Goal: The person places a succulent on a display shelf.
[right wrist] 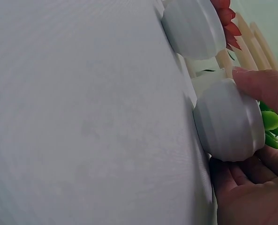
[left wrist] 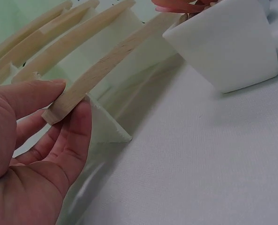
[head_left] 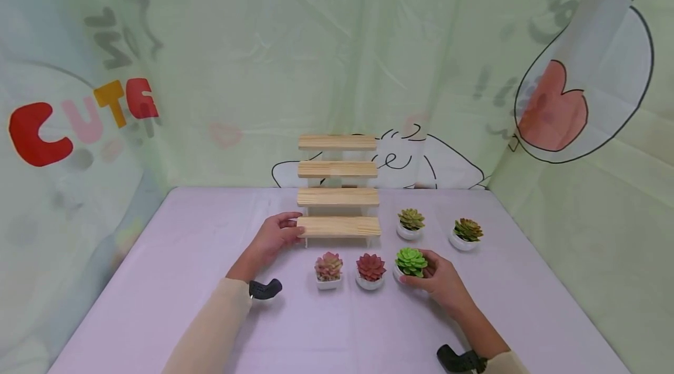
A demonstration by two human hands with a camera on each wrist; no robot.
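A tiered wooden shelf [head_left: 339,226] with pale planks on clear supports stands at the middle back of the table. My left hand [head_left: 277,234] pinches the left end of its lowest plank [left wrist: 101,70], thumb above and fingers beneath. On the right, my right hand [head_left: 441,281] grips the white round pot [right wrist: 230,122] of a bright green succulent [head_left: 411,261], thumb on one side and fingers on the other. The pot's base is at the tablecloth. Just left of it sits a dark red succulent [head_left: 371,267] in a round pot, then a pink succulent [head_left: 329,267] in a square pot.
Behind the right hand are a yellow-green succulent [head_left: 411,219] and an orange-tipped one [head_left: 468,230], both in white pots. A pale cloth covers the table [head_left: 210,227]. Printed curtains [head_left: 237,69] hang round its back and sides.
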